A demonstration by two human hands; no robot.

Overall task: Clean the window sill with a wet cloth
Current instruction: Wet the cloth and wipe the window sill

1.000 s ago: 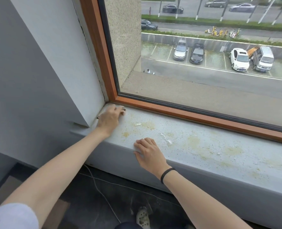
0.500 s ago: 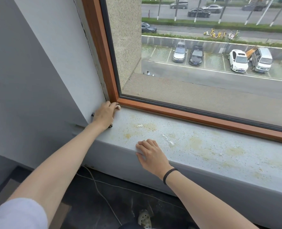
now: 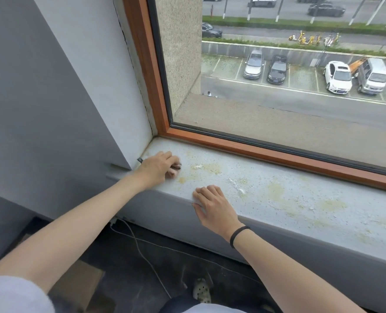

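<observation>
- Nearest of all, a pale sleeve (image 3: 11, 294) is seen at the lower left corner, and a perforated light shoe (image 3: 202, 290) is seen on the dark floor below.
- A thin white cable (image 3: 142, 251) is laid across the floor under the ledge.
- The right hand (image 3: 212, 204) is laid palm down on the front edge of the window sill (image 3: 300, 199). Its fingers are relaxed and nothing is held. A black wristband (image 3: 238, 236) is worn on that wrist.
- The left hand (image 3: 158, 167) is placed farther in, near the sill's left end and close to the grey wall (image 3: 52, 109). Its fingers are curled round a dark patterned cloth (image 3: 176, 166).
- The cloth is pressed on the sill under that hand and mostly hidden by it. Only small ends are shown at the fingertips and behind the knuckles.
- Yellowish stains (image 3: 210, 168) and white crumbs (image 3: 239, 188) are spread over the sill between and to the right of the two hands.
- A reddish wooden frame (image 3: 278, 154) is set along the back of the sill.
- Parked cars (image 3: 338, 77) are visible through the glass, well below.
</observation>
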